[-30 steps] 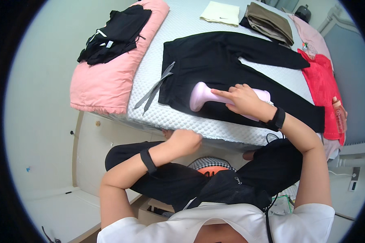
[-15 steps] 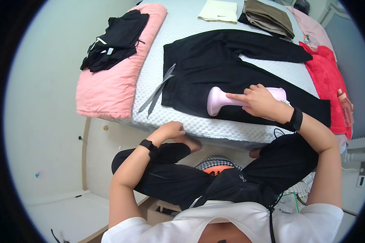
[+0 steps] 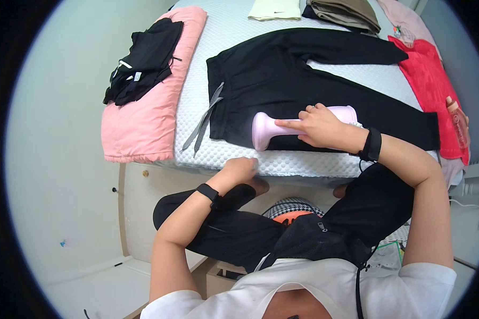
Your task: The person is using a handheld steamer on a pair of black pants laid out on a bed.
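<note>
A pair of black trousers (image 3: 282,69) lies spread on the bed, its waistband to the left and its legs reaching right. Two grey drawstrings (image 3: 203,121) trail from the waist onto the mattress. My right hand (image 3: 322,126) is wrapped round a pale pink handheld garment steamer (image 3: 262,132), index finger stretched along its neck. The steamer's wide head points left, over the near part of the trousers. At the bed's near edge, my left hand (image 3: 240,169) is loosely curled, with nothing visible in it; its fingertips are partly hidden.
A folded pink quilt (image 3: 138,130) at the left bears a crumpled black garment (image 3: 146,61). Folded cream cloth (image 3: 274,9) and brown clothes (image 3: 346,15) lie at the back. On the right are a red cloth (image 3: 426,80) and a pinkish bottle (image 3: 456,122). My knees are below the bed edge.
My right hand has moved the steamer left along the near part of the trousers. My left hand has shifted slightly right. The whole view has also shifted a little.
</note>
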Action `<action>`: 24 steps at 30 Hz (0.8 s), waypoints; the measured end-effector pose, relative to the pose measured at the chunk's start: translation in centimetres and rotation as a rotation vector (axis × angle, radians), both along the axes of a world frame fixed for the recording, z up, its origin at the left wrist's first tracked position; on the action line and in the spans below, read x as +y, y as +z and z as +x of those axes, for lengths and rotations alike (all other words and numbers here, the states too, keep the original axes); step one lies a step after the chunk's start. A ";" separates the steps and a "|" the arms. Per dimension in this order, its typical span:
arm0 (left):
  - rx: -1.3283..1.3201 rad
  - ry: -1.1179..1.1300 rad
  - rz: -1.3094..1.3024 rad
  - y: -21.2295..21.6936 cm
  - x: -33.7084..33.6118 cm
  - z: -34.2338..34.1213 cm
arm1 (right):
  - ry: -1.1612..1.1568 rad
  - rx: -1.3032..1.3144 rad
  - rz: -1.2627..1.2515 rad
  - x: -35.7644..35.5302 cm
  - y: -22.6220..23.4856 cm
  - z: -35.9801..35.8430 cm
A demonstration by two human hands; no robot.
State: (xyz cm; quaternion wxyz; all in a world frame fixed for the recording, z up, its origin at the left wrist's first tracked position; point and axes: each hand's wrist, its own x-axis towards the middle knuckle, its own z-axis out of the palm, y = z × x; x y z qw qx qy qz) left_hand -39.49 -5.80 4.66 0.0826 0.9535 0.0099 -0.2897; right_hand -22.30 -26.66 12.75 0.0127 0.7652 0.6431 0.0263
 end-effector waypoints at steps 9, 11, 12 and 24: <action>-0.020 0.092 0.001 0.5 1.5 -0.9 | -0.048 0.032 -0.046 -3.6 0.7 0.2; 0.027 0.121 0.021 1.1 2.3 -0.6 | -0.054 0.033 -0.056 -3.3 0.9 0.1; 0.068 0.143 0.032 1.2 2.5 -0.5 | -0.055 0.032 -0.056 -3.0 1.0 0.1; 0.204 0.024 0.008 2.3 0.2 -0.6 | -0.006 0.035 0.141 6.4 -2.6 -1.6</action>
